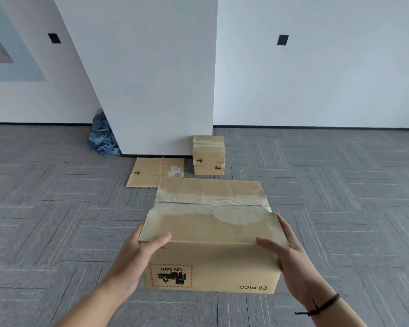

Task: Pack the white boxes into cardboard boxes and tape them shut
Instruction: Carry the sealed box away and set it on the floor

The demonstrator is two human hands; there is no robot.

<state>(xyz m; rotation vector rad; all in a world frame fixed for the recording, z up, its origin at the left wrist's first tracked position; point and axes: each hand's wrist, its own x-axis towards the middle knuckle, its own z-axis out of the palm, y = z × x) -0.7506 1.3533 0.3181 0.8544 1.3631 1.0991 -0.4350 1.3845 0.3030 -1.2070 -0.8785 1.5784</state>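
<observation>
Hands: I hold the box point(213, 234) between both hands, one at each end, above the carpet point(57, 220).
Left hand point(137, 253): my palm lies against the box's left end; my thumb is hooked over the near top edge.
Right hand point(286, 253): my palm lies against the right end; my thumb rests on the near top edge, and my fingers wrap the side.
Wrist: a dark cord point(321, 305) circles my right wrist.
Box: its top flaps are closed, with tape point(210, 201) along the centre seam; the near face carries a "UN 3481" label and "PICO", both upside down.
Second box point(208, 155): it stands taped on the carpet beyond, against the pillar point(151, 79).
Flat cardboard point(155, 172): it lies on the carpet just left of the second box.
Blue cloth point(103, 135): it lies crumpled at the pillar's left foot.
</observation>
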